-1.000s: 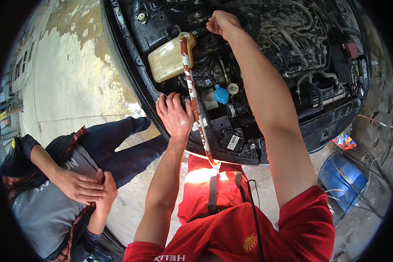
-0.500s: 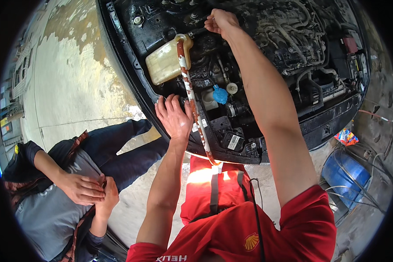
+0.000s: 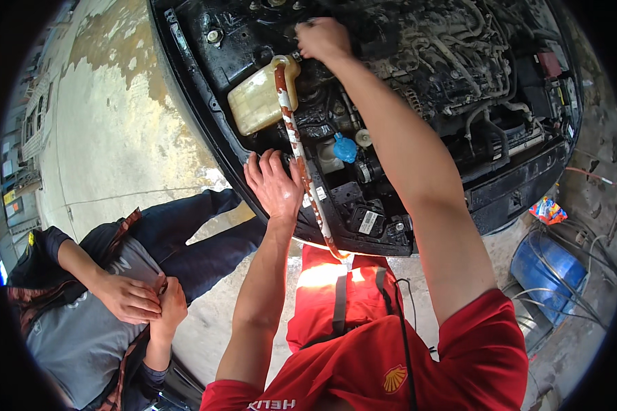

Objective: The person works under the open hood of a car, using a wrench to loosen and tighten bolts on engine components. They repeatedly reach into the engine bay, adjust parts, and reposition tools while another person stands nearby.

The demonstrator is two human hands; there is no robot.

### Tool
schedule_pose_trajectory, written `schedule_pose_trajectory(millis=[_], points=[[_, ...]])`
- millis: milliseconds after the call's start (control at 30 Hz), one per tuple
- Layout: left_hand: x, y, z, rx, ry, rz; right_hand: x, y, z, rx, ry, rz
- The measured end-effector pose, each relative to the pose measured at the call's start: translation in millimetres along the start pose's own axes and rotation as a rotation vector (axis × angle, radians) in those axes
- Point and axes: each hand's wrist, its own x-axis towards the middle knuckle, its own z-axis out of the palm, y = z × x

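My right hand (image 3: 323,40) reaches over the open engine bay to its far side, near the neck of a yellowed plastic fluid tank (image 3: 257,101). Its fingers are curled closed; whatever they may hold is hidden. My left hand (image 3: 274,185) lies on the car's black front edge (image 3: 233,159), fingers stretched out and apart. Just right of that hand, a rod with patchy white and red-brown paint (image 3: 297,140) slants from the tank's top down past the front edge. A blue cap (image 3: 345,148) sits on a pale reservoir (image 3: 329,163) beyond the rod.
On the left a co-worker in a grey shirt (image 3: 82,342) stands with hands together. The dirty engine (image 3: 452,65), with hoses, fills the bay's right side. A blue drum (image 3: 548,270), cables and a colourful packet (image 3: 548,210) are on the floor at right.
My right hand has shifted left and slightly nearer, toward the tank's neck, fingers still curled. My left hand stays on the front edge.
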Motion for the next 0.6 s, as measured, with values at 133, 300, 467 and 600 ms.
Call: schedule_pose_trajectory(millis=[133, 300, 467, 600], points=[[0.3, 0.1, -0.4, -0.015, 0.014, 0.003, -18.7, -26.4, 21.0, -0.550, -0.050, -0.342], [-0.1, -0.1, 0.6, -0.008, 0.011, 0.000, -3.1, -28.1, -0.1, -0.439, 0.095, -0.254], [0.5, -1.1, 0.9, -0.017, 0.008, -0.004, 8.3, 2.8, -15.5, 0.043, -0.024, 0.066], [0.1, -1.2, 1.8, -0.031, 0.017, -0.007, 8.9, 27.4, -19.4, 0.365, 0.015, 0.135]])
